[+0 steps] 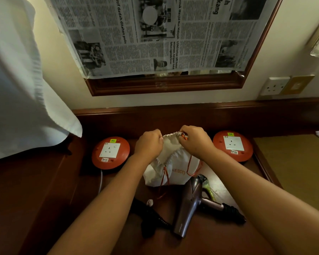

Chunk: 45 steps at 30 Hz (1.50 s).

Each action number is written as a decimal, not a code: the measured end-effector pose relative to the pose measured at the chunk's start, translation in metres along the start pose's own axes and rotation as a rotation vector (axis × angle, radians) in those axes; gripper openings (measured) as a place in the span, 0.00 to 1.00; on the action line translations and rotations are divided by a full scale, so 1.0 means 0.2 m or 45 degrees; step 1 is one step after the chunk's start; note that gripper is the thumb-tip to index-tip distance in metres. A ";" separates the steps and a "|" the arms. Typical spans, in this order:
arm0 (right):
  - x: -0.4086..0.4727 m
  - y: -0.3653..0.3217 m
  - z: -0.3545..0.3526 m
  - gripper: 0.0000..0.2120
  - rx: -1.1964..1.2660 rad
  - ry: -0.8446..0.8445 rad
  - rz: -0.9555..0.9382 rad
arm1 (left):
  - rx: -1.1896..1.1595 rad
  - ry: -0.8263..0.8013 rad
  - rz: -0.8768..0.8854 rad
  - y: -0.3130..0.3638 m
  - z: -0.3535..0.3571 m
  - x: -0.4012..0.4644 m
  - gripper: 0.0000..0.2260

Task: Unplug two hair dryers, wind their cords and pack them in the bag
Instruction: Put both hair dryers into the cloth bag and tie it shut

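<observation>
Head view: one white drawstring bag (170, 162) stands on the dark wooden bench (201, 242), its gathered mouth lifted between two hands. The left hand (149, 143) grips the left side of the bag's rim with curled fingers; the right hand (196, 139) pinches the right side, next to the orange cord ends. Two hair dryers lie nearer than the hands: a bronze one (189, 203) below the right hand, just beside the bag, and a black one (149, 216) under the left forearm. Two red round socket reels sit outside the hands, one (110, 153) left, one (232, 145) right.
</observation>
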State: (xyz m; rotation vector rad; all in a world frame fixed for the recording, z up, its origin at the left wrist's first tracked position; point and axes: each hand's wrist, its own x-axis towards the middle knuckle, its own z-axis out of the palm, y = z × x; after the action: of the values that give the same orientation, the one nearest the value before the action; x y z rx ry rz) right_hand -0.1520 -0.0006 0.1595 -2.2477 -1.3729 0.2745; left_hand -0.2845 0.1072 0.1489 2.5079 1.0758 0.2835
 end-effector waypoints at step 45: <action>-0.03 0.18 -0.10 0.11 0.228 0.179 0.285 | -0.544 0.024 -0.404 -0.10 0.00 -0.04 0.15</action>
State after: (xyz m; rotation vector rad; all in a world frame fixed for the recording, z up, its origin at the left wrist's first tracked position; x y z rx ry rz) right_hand -0.1174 -0.0250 0.1579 -2.2240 -0.9856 0.2962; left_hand -0.3022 0.1140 0.1405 1.9335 1.2491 0.3969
